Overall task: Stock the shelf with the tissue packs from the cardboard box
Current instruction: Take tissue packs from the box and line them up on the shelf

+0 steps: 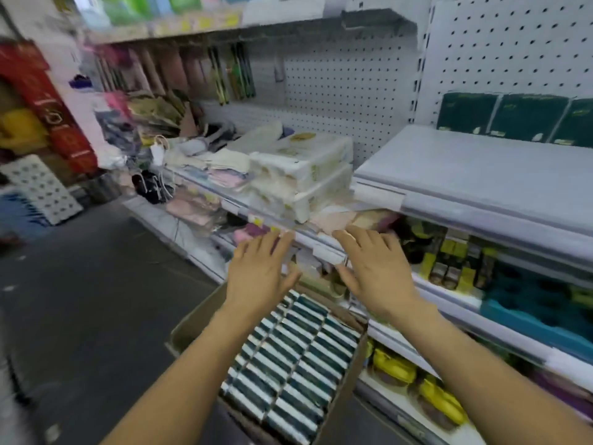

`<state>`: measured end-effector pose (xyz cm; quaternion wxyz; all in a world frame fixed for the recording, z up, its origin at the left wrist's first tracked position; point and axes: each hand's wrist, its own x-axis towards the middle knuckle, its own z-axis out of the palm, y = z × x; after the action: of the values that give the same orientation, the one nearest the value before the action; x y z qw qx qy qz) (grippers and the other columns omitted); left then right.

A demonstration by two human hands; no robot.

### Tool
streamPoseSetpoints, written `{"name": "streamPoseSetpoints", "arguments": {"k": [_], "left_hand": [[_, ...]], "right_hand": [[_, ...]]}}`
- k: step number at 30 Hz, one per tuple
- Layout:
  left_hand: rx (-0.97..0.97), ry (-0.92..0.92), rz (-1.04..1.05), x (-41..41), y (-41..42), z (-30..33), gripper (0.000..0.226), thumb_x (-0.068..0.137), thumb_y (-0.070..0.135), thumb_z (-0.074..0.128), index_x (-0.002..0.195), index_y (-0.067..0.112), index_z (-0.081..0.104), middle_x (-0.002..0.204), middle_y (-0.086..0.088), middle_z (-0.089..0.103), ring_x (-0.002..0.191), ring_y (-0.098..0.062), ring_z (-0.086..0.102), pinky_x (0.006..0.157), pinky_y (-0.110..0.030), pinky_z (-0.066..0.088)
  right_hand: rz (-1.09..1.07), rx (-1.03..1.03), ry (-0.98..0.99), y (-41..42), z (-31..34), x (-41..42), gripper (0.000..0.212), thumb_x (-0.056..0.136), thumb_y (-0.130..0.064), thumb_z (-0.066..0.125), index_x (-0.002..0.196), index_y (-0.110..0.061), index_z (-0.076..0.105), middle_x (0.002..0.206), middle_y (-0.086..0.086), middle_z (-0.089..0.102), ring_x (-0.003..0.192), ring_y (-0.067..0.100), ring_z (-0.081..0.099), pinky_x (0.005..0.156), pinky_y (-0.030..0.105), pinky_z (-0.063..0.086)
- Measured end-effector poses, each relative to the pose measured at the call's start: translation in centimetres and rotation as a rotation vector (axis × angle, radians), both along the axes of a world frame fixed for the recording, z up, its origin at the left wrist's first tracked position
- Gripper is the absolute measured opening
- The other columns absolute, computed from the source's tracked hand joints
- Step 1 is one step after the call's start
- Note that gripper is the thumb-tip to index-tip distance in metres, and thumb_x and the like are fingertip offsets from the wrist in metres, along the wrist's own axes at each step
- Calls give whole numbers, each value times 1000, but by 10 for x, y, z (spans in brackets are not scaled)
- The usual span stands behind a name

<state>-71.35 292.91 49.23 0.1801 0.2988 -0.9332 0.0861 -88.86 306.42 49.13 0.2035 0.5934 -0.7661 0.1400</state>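
An open cardboard box (pixel 189 329) stands on the floor below me, packed with several rows of dark green tissue packs (pixel 295 358) standing on edge. My left hand (pixel 256 274) and my right hand (pixel 375 271) hover side by side above the box's far end, fingers straight, palms down, holding nothing. They are just in front of a shelf edge. On the white shelf (pixel 465 175) at the upper right, three dark green tissue packs (pixel 526 118) stand against the pegboard; most of that shelf surface is bare.
White wrapped packs (pixel 301 168) are stacked on the middle shelf ahead, beside folded cloths (pixel 221 168). Lower shelves at the right hold yellow items (pixel 394 364) and small boxes (pixel 449 264). Grey floor (pixel 80 300) lies to the left, with a red carton (pixel 48 101) beyond.
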Motion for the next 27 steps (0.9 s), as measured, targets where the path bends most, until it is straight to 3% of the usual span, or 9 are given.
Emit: {"name": "streamPoseSetpoints", "arguments": {"k": [8, 12, 16, 21, 27], "left_hand": [[185, -114, 53, 86, -95, -61, 67, 92, 57, 49, 150, 29, 29, 147, 3, 42, 133, -22, 42, 108, -42, 32], [311, -143, 107, 103, -131, -102, 68, 95, 57, 44, 153, 29, 21, 151, 5, 36, 135, -21, 39, 110, -40, 30], [506, -170, 169, 105, -166, -152, 70, 95, 54, 48, 154, 29, 20, 148, -2, 40, 128, -28, 46, 106, -43, 38], [706, -159, 268, 87, -209, -215, 65, 93, 55, 51, 147, 27, 30, 141, -3, 45, 110, -23, 57, 84, -43, 53], [867, -198, 346, 74, -241, -284, 61, 96, 55, 49, 147, 25, 35, 135, -6, 54, 110, -26, 58, 86, -41, 52]], "right_hand": [[-34, 159, -171, -93, -64, 71, 46, 89, -38, 60, 129, -16, 54, 119, 8, 57, 100, 33, 58, 73, 44, 50], [-41, 284, -229, -126, -98, 77, 51, 95, -41, 50, 142, -23, 40, 129, 2, 50, 113, 28, 52, 81, 41, 46], [-20, 414, -317, -163, -134, 73, 51, 96, -39, 47, 144, -26, 36, 134, 2, 48, 120, 26, 47, 87, 39, 44], [-32, 571, -329, -219, -186, 53, 46, 98, -39, 43, 142, -28, 37, 137, 0, 48, 123, 22, 46, 93, 38, 45], [29, 607, -358, -297, -249, 32, 37, 98, -32, 46, 133, -20, 50, 132, 5, 54, 121, 24, 49, 95, 36, 46]]}}
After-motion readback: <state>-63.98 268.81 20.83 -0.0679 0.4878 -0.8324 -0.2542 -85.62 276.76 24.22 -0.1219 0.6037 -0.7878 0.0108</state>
